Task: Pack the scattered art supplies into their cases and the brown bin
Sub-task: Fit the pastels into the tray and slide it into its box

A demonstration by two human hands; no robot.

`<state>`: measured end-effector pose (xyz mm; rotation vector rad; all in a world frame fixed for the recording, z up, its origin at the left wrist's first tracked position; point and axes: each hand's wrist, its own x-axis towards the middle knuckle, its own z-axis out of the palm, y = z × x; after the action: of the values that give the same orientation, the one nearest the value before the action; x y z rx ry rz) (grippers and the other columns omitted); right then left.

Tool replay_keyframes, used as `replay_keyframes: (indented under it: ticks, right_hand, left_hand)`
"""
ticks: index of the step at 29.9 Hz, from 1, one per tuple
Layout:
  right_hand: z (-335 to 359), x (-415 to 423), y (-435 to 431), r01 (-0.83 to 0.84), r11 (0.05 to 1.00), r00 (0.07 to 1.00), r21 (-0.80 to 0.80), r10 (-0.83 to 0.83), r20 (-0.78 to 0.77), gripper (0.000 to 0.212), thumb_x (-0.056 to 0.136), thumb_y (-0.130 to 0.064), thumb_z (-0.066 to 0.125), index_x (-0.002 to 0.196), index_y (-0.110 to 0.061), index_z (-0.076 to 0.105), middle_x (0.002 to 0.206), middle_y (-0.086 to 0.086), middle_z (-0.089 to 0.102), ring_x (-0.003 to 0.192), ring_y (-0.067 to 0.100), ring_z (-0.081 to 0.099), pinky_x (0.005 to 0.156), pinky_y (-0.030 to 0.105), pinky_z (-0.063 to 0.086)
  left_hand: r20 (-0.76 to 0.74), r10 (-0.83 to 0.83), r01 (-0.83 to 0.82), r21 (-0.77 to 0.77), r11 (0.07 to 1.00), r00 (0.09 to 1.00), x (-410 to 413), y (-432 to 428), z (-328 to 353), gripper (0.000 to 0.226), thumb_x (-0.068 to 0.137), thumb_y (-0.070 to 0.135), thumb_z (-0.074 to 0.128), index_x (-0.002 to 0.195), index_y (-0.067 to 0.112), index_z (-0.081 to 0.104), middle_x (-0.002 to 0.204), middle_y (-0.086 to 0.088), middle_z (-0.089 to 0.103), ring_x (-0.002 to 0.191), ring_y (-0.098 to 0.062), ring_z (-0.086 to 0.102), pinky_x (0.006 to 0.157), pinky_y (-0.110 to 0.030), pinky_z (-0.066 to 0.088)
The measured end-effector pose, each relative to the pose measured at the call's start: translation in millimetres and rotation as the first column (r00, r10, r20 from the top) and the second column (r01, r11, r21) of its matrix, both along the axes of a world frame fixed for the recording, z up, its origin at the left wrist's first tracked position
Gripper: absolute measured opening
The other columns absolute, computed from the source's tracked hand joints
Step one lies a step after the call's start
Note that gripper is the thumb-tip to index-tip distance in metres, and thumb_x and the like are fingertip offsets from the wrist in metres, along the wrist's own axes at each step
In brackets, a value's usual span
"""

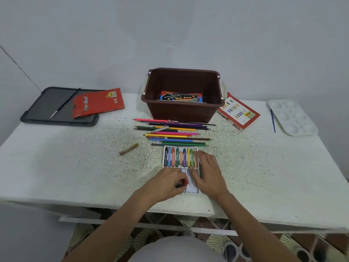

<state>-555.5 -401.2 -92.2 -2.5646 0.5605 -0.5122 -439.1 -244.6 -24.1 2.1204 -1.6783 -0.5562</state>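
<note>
Left hand [168, 183] near front edge of table [75, 167] pinches maybe two crayons [184, 181]; right hand [207, 173], loosely open, rests on white tray [193, 189]. Better lay each flat into empty slot.

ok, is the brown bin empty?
No, a paint box lies on the bottom of the brown bin.

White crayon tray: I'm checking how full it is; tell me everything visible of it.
The white crayon tray, plastic by its look, lies flat on the table near the front edge. Crayons line its far row. The right hand rests on its right side; the left hand, gripping loose crayons, covers its near row.
</note>
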Motion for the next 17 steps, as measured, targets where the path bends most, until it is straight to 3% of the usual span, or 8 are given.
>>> replay_keyframes:
  ticks: [5, 9, 11, 15, 17]
  right_hand:
    - [1.2, 0.9, 0.9, -0.008, 1.000, 1.000, 0.010, 0.008, 0.017, 0.050, 0.096, -0.045, 0.046, 0.139, -0.019, 0.042, 0.132, -0.002, 0.049, 0.120, 0.014, 0.039, 0.099, 0.031, 0.038]
    - [1.1, 0.6, 0.4, -0.010, 1.000, 1.000, 0.010, 0.010, 0.026, 0.050, 0.096, -0.046, 0.045, 0.138, -0.019, 0.042, 0.132, -0.002, 0.049, 0.119, 0.015, 0.040, 0.098, 0.032, 0.038]
    - [0.7, 0.6, 0.4, -0.008, 1.000, 1.000, 0.008, 0.008, 0.023, 0.051, 0.096, -0.047, 0.045, 0.139, -0.019, 0.042, 0.133, -0.002, 0.049, 0.120, 0.015, 0.039, 0.099, 0.032, 0.038]
    - [1.6, 0.5, 0.9, -0.004, 1.000, 1.000, -0.009, 0.005, 0.015, 0.054, 0.097, -0.049, 0.043, 0.140, -0.016, 0.042, 0.134, 0.001, 0.049, 0.122, 0.015, 0.039, 0.100, 0.030, 0.036]
    - [2.1, 0.5, 1.2, -0.004, 1.000, 1.000, -0.009, 0.004, 0.011, 0.054, 0.097, -0.050, 0.041, 0.140, -0.017, 0.042, 0.134, 0.001, 0.048, 0.122, 0.015, 0.039, 0.099, 0.029, 0.036]
  left_hand:
    - [0.008, -0.003, 0.003, -0.025, 1.000, 1.000, 1.4, -0.7, 1.1, 0.018, 0.091, 0.026, 0.064, 0.106, 0.017, 0.069, 0.098, 0.003, 0.063, 0.083, -0.007, 0.052, 0.072, -0.019, 0.038]
    - [0.067, -0.009, 0.013, -0.054, 0.998, 0.998, 2.6, 1.9, -3.9, 0.021, 0.091, 0.034, 0.062, 0.104, 0.020, 0.068, 0.095, 0.007, 0.062, 0.088, -0.010, 0.056, 0.082, -0.028, 0.042]
    - [0.009, 0.028, -0.027, -0.070, 0.997, 1.000, 5.3, 2.7, -5.0, 0.022, 0.090, 0.037, 0.063, 0.103, 0.021, 0.069, 0.094, 0.009, 0.063, 0.088, -0.007, 0.056, 0.084, -0.028, 0.043]
    - [-0.212, 0.103, -0.115, -0.044, 0.992, 0.972, 10.2, 0.7, 2.9, 0.018, 0.089, 0.031, 0.068, 0.105, 0.024, 0.068, 0.087, 0.012, 0.065, 0.079, 0.002, 0.059, 0.074, -0.014, 0.047]
    - [-0.231, 0.129, -0.135, -0.009, 0.991, 0.964, 12.5, -1.8, 5.0, 0.022, 0.088, 0.031, 0.068, 0.110, 0.026, 0.065, 0.082, 0.014, 0.062, 0.076, 0.001, 0.059, 0.070, -0.015, 0.047]
